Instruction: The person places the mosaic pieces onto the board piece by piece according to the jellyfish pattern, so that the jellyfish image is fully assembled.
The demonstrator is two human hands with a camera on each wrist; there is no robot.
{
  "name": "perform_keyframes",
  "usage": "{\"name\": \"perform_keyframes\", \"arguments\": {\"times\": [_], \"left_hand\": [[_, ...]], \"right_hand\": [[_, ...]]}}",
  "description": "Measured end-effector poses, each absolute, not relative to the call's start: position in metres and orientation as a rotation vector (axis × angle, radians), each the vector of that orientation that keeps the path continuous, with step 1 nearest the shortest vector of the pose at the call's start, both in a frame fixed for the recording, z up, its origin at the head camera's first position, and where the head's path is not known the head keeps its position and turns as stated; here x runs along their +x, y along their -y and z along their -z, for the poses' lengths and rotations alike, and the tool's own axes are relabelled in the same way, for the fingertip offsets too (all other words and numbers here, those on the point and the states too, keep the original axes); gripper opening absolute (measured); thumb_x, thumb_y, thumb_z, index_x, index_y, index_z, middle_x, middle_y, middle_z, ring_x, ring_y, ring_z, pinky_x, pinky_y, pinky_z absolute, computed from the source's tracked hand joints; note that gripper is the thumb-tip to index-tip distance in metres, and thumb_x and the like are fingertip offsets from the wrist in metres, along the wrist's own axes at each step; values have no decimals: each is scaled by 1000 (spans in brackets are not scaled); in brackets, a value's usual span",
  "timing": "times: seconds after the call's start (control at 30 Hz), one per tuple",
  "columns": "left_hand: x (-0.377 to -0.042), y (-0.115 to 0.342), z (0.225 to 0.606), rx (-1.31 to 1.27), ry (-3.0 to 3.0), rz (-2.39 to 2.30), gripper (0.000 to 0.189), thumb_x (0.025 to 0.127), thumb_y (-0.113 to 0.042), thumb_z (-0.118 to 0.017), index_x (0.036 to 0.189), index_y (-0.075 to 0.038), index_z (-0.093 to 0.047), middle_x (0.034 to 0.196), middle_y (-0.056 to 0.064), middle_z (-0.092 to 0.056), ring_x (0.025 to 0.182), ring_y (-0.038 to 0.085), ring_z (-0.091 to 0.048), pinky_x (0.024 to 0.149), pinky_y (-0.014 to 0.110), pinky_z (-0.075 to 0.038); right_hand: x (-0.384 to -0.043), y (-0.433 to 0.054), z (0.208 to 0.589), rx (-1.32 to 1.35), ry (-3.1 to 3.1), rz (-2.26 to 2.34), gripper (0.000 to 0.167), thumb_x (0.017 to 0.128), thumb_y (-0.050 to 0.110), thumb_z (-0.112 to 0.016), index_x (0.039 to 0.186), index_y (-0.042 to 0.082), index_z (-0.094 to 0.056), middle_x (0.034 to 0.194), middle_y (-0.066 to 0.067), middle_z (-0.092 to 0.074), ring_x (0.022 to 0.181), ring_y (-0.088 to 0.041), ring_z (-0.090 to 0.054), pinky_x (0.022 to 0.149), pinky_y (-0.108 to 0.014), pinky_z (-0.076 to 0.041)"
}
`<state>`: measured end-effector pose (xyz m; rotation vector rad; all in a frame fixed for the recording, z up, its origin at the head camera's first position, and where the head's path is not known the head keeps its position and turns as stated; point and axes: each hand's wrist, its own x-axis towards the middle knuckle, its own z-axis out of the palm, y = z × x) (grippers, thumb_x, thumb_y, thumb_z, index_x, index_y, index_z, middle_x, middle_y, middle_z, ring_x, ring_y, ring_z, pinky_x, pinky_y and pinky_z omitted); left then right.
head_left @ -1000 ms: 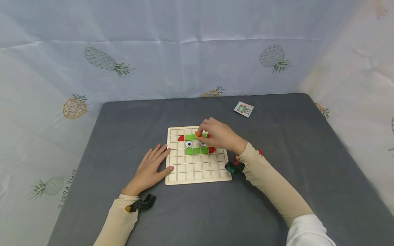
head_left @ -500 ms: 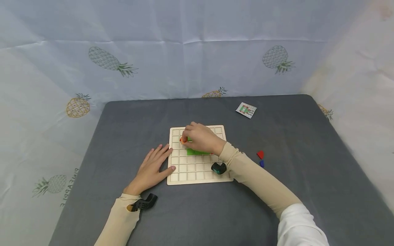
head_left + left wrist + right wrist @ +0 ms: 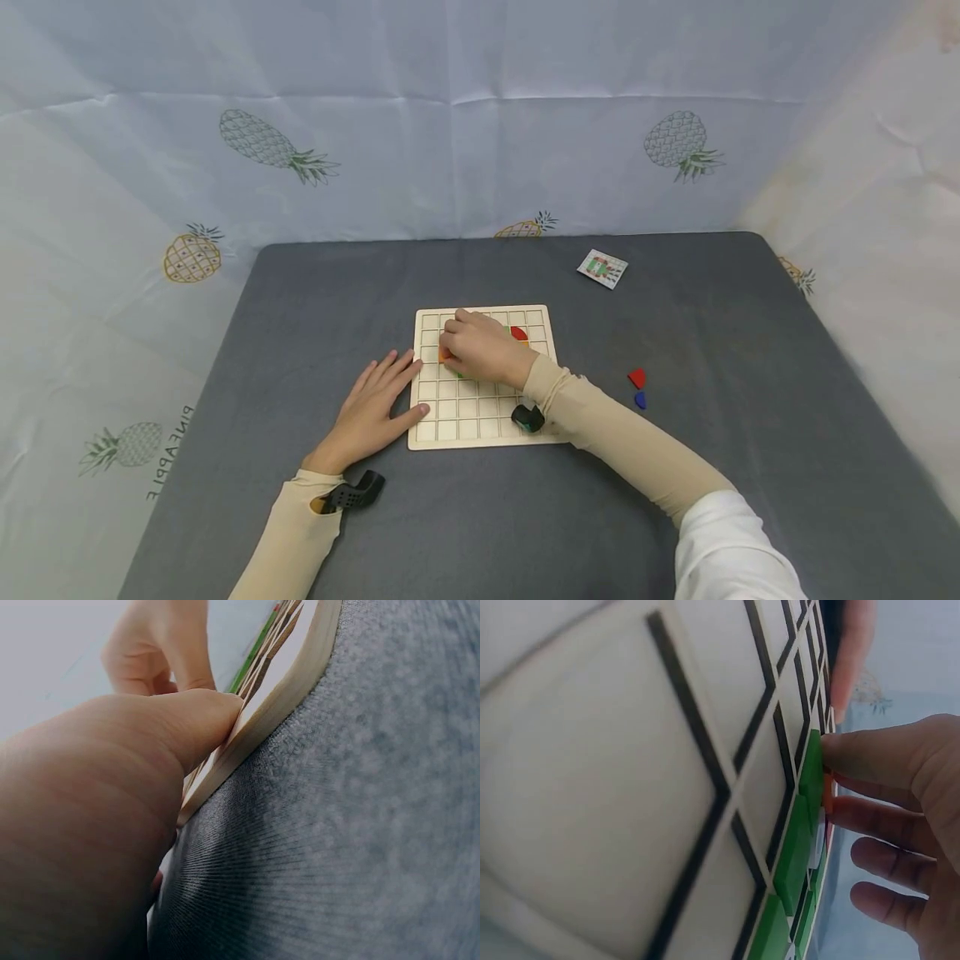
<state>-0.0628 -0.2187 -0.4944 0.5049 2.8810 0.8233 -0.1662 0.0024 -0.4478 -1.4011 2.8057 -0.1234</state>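
Observation:
A wooden grid board [image 3: 468,429] lies on the grey table. My left hand [image 3: 372,410] rests spread along its left edge, with the thumb [image 3: 214,712] on the rim in the left wrist view. Over the upper left squares, my right hand [image 3: 483,346] pinches a small orange tile [image 3: 827,791] between thumb and index finger, down at the board. Green tiles [image 3: 793,847] sit in the grid beside those fingertips. A red rounded piece [image 3: 519,333] shows past the knuckles; the right hand hides most of the other pieces in the head view.
To the right of the board lie a loose red piece [image 3: 637,378] and a small blue piece [image 3: 641,401]. A printed pattern card [image 3: 602,268] is near the back edge. Behind the table hangs a pineapple-print cloth [image 3: 420,167].
My right hand has moved left across the board with the orange tile, to the left side of the coloured pieces. The loose red and blue pieces came into view. My left hand stays put.

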Motion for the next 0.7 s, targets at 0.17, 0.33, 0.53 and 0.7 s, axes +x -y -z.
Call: {"name": "perform_keyframes", "arguments": {"times": [0.17, 0.33, 0.53, 0.7], "left_hand": [[-63, 219, 493, 507, -2878, -838, 74, 97, -48, -63, 159, -17, -36, 169, 5, -26, 159, 30, -16, 130, 52, -5], [-63, 219, 493, 492, -2867, -829, 74, 98, -49, -62, 159, -18, -35, 170, 3, -25, 160, 28, -14, 130, 51, -5], [-63, 218, 494, 504, -2881, -835, 74, 98, -49, -63, 159, -17, -36, 169, 5, -26, 159, 30, -15, 130, 52, -6], [-63, 218, 494, 524, -2901, -853, 73, 97, -47, -63, 158, -15, -38, 168, 8, -29, 158, 33, -18, 129, 55, -7]], "right_hand": [[-164, -2, 447, -1397, -2846, 85, 12, 97, 28, -68, 95, 19, -75, 96, 3, -67, 90, -17, -53, 83, -30, -52], [-164, -2, 445, -1368, -2866, 67, 12, 97, 29, -69, 98, 18, -76, 98, 1, -69, 92, -18, -55, 83, -31, -54], [-161, -5, 441, -1317, -2827, 85, 15, 97, 26, -68, 102, 15, -77, 104, -1, -68, 96, -20, -54, 87, -32, -53], [-155, -13, 437, -1315, -2748, 168, 15, 96, 26, -68, 105, 18, -77, 107, 0, -68, 98, -19, -53, 89, -32, -51]]}}
